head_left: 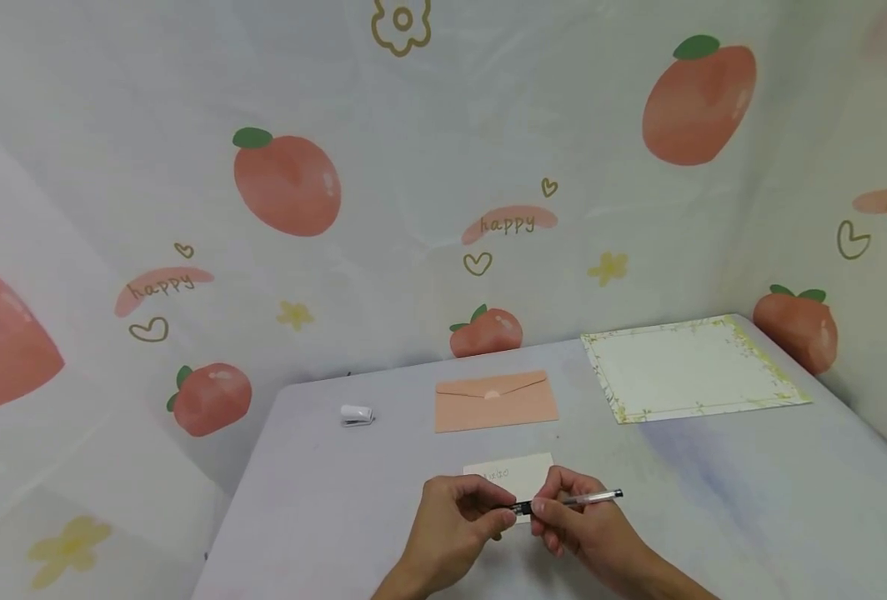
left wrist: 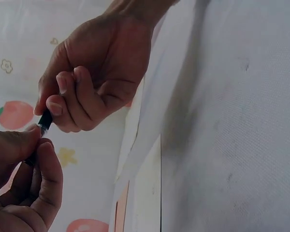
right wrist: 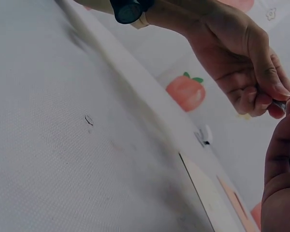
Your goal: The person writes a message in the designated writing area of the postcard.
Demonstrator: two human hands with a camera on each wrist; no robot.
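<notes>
Both hands are meeting near the front edge of the table (head_left: 301,467), low in the head view. The right hand (head_left: 582,521) is pinching the pen (head_left: 574,500) between thumb and fingertips, the other fingers curled under it. The left hand (head_left: 454,521) is closing its thumb and forefinger on the pen's dark left end, where a cap or tip seems to sit; I cannot tell which. So both hands are clamped on the one pen, almost touching each other.

The pen is being held just above a small cream card (head_left: 514,473), which carries a little faint writing at its far left corner. Its long axis is running left to right, nearly level, with the clear barrel and dark butt pointing right and slightly away, and the gripped dark end pointing left.

What could go wrong, to my eye: if the left hand is tugging a tight cap, a sudden release could jerk the pen and mark or knock the card beneath. A small cap could also slip from such a light pinch and roll off the near edge.

Farther back, a pink envelope (head_left: 494,402) is lying flap-up beyond the card, a small white stapler-like object (head_left: 357,414) is sitting to its left, and a floral-bordered sheet (head_left: 691,367) is lying at the far right.
</notes>
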